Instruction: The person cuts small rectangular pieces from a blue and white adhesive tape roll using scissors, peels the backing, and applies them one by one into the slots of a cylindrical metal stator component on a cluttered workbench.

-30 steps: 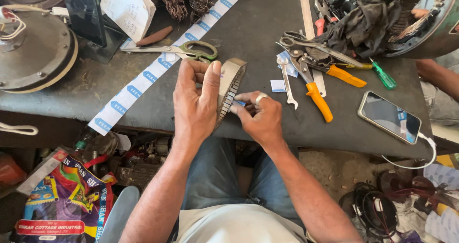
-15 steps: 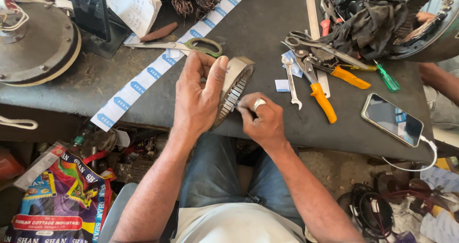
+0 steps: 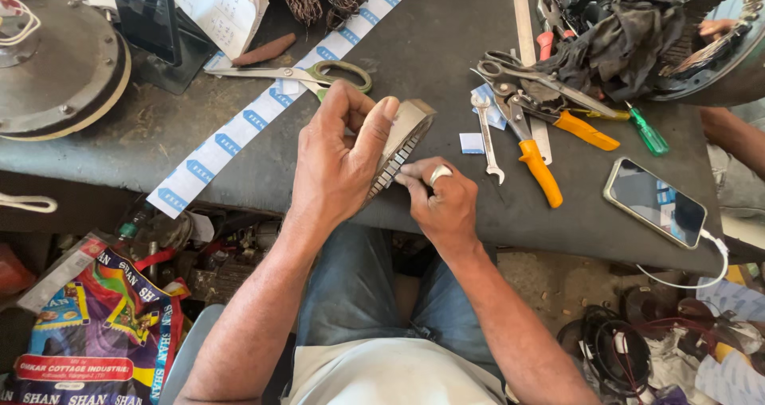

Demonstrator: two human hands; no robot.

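both hands work at the front edge of the bench (image 3: 446, 62). left hand (image 3: 339, 162) is wrapped around a slotted metal ring, the stator (image 3: 402, 146), thumb on the near side and fingers curled over its top rim, holding it tilted on edge just above the benchtop. right hand (image 3: 442, 202) is half closed, with a ring on one finger, and its fingertips (image 3: 405, 175) pinch in at the lower slots of the stator; whether something thin sits between them is too small to tell.

judging from the grip, the step in hand looks like working on the slots one by one, the left hand steadying while the right pokes or seats something in a slot. a next move would call for a small turn of the stator in the left palm and a fine pinch from the right, with the part kept from slipping off the edge.

around them: a white strip (image 3: 271, 106) with blue marks runs diagonally across the bench, scissors (image 3: 307, 74) lie across it just beyond the left hand. to the right of the stator lie a spanner (image 3: 486, 138), yellow-handled pliers (image 3: 534, 154), a green screwdriver (image 3: 647, 132) and a phone (image 3: 655, 202) on a cable. a dark rag (image 3: 621, 38) is heaped at the far right, well apart from the hands.
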